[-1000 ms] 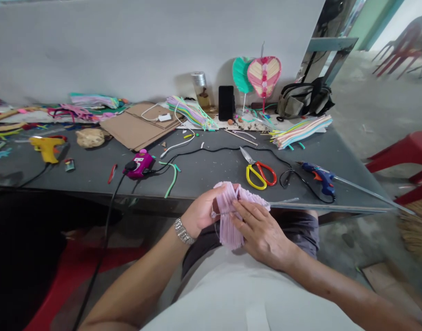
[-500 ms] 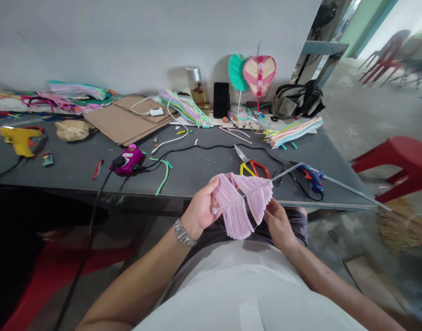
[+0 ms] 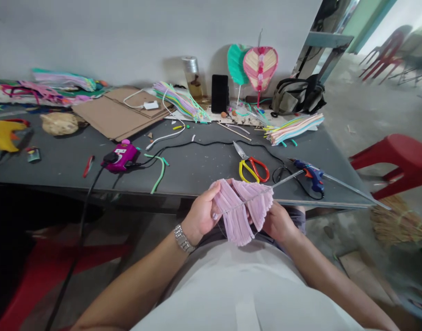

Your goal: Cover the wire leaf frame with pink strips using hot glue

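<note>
A pink fan-shaped piece made of straws (image 3: 241, 207) is held over my lap, just in front of the grey table's (image 3: 197, 172) near edge. A thin metal rod (image 3: 286, 177) runs through its middle and sticks out to the upper right. My left hand (image 3: 200, 214), with a watch on the wrist, grips the piece's left end, thumb on top. My right hand (image 3: 279, 223) holds the right half from underneath, its fingers mostly hidden behind the straws.
On the table lie yellow-and-red scissors (image 3: 250, 168), a blue glue gun (image 3: 310, 174) with a black cord, a magenta plug box (image 3: 121, 156), cardboard (image 3: 117, 112), straw bundles (image 3: 293, 126), a phone (image 3: 219, 94) and finished heart-shaped fans (image 3: 261, 64). A red stool (image 3: 396, 158) stands at right.
The folded pink piece opened out into two halves along the rod. My right hand slid from on top of it to beneath its right side.
</note>
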`<state>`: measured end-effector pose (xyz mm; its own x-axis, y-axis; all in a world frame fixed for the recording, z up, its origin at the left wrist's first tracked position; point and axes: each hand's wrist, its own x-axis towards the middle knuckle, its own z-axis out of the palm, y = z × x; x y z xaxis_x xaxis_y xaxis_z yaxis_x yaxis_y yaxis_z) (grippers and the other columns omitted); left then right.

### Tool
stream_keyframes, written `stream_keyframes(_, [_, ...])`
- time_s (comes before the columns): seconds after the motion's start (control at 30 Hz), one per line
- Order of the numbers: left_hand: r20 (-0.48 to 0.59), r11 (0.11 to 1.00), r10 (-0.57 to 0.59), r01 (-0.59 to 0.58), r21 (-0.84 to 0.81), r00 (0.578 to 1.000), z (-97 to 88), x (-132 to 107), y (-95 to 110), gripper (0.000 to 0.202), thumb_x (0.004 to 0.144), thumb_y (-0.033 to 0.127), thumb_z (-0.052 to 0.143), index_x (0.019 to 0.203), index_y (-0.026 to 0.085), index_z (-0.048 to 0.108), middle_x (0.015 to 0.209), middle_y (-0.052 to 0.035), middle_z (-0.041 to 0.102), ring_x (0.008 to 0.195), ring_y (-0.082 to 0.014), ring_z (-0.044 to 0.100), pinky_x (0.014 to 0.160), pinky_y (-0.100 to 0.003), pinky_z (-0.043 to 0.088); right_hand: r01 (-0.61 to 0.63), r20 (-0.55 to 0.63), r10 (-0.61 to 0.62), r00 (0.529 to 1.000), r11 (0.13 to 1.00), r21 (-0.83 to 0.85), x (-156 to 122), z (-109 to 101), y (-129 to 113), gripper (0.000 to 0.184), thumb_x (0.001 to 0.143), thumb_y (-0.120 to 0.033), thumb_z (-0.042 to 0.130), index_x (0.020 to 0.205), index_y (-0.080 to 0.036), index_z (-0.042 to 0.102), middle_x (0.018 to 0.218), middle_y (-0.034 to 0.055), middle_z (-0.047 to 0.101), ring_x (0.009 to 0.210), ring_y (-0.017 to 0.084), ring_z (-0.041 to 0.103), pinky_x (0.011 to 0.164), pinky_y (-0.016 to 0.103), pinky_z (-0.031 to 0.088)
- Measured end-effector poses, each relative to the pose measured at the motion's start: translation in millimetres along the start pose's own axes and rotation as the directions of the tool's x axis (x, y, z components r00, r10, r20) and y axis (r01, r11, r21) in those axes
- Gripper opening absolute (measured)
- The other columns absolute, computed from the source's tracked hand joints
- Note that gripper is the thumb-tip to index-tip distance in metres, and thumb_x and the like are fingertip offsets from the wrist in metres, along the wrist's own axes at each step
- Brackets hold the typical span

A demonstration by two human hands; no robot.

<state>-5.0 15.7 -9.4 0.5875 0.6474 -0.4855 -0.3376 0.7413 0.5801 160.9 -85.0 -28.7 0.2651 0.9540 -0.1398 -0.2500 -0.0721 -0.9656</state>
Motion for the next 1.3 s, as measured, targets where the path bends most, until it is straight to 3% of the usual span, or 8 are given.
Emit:
stream_keyframes(0.17, [-0.044,0.998,0.067,-0.067,0.02,0.997,1.5,-2.1,-5.1,0.025,0.09,0.036,0.067,0.105,0.018,0.075,0.101,-0.0096,0.078,0.089,-0.0236,0.075,0.079,-0.035,0.061,-0.207,0.103,0.189,0.976,0.957,0.205,-10.7,-7.2,-3.9,0.075,0.084,-0.086,0.036,0.095,-0.022,0.074,0.085,0.0102,0.077,0.088,0.03,0.073,0.076,0.047,0.06])
stream_keyframes(0.23, [-0.047,0.995,0.094,-0.092,0.032,0.995,1.9,-2.5,-8.7,0.026,0.089,0.036,0.069,0.105,0.016,0.076,0.1,-0.0093,0.078,0.088,-0.0224,0.074,0.081,-0.033,0.06,-0.23,0.06,0.222,0.973,0.949,0.217,-13.1,-4.4,-2.3,0.065,0.078,-0.083,0.056,0.093,-0.022,0.073,0.082,0.0077,0.076,0.078,0.027,0.072,0.071,0.041,0.059])
stream_keyframes(0.37, [0.018,0.997,0.067,-0.067,0.022,0.998,0.1,-2.4,-7.1,0.025,0.085,0.033,0.072,0.102,0.016,0.078,0.099,-0.0095,0.079,0.087,-0.0221,0.074,0.081,-0.032,0.058,-0.217,-0.02,0.227,0.974,0.951,0.219,-14.0,2.6,-0.2,0.035,0.068,-0.045,0.088,0.089,-0.021,0.076,0.074,0.0014,0.074,0.063,0.018,0.065,0.064,0.03,0.055])
stream_keyframes(0.5, [0.098,0.995,-0.045,0.036,0.092,0.994,-3.7,1.6,14.3,0.025,0.078,0.029,0.074,0.096,0.012,0.079,0.094,-0.0121,0.079,0.084,-0.023,0.073,0.081,-0.033,0.056,-0.192,-0.04,0.208,0.977,0.95,0.246,-13.8,5.0,-1.6,0.03,0.068,-0.041,0.088,0.089,-0.021,0.078,0.072,0.0,0.073,0.064,0.017,0.063,0.066,0.028,0.052])
stream_keyframes(0.67, [0.123,0.96,-0.034,-0.002,0.281,0.992,-0.1,6.8,35.7,0.027,0.068,0.025,0.086,0.09,0.009,0.081,0.09,-0.012,0.079,0.082,-0.0208,0.07,0.082,-0.031,0.052,-0.208,-0.043,0.223,0.974,0.952,0.224,-15.0,5.3,-2.6,0.028,0.067,-0.042,0.089,0.082,-0.022,0.077,0.07,-0.0002,0.071,0.063,0.017,0.06,0.065,0.029,0.049])
stream_keyframes(0.83, [0.103,0.939,-0.071,0.032,0.343,0.992,6.3,4.0,28.4,0.034,0.06,0.029,0.093,0.086,0.01,0.081,0.085,-0.0109,0.079,0.075,-0.0189,0.07,0.079,-0.031,0.052,-0.208,-0.055,0.224,0.973,0.956,0.209,-15.5,3.2,1.3,0.028,0.068,-0.043,0.088,0.085,-0.023,0.077,0.077,0.0002,0.072,0.067,0.018,0.061,0.07,0.031,0.049])
stream_keyframes(1.07, [0.02,0.957,0.031,-0.035,0.288,0.999,8.4,-1.2,14.3,0.035,0.058,0.028,0.094,0.085,0.011,0.081,0.083,-0.0095,0.079,0.075,-0.0182,0.07,0.074,-0.029,0.052,-0.244,-0.066,0.268,0.961,0.936,0.255,-17.3,0.9,9.8,0.03,0.067,-0.042,0.089,0.078,-0.019,0.074,0.065,-0.0017,0.064,0.056,0.013,0.05,0.058,0.027,0.042])
stream_keyframes(1.3, [-0.056,0.969,0.102,-0.086,0.231,0.993,9.8,-1.6,4.7,0.035,0.055,0.029,0.095,0.081,0.012,0.079,0.078,-0.0057,0.076,0.07,-0.0158,0.068,0.071,-0.028,0.051,-0.22,-0.077,0.248,0.966,0.939,0.263,-18.1,4.7,7.3,0.03,0.064,-0.041,0.091,0.081,-0.02,0.076,0.066,-0.0017,0.067,0.059,0.014,0.055,0.06,0.027,0.046])
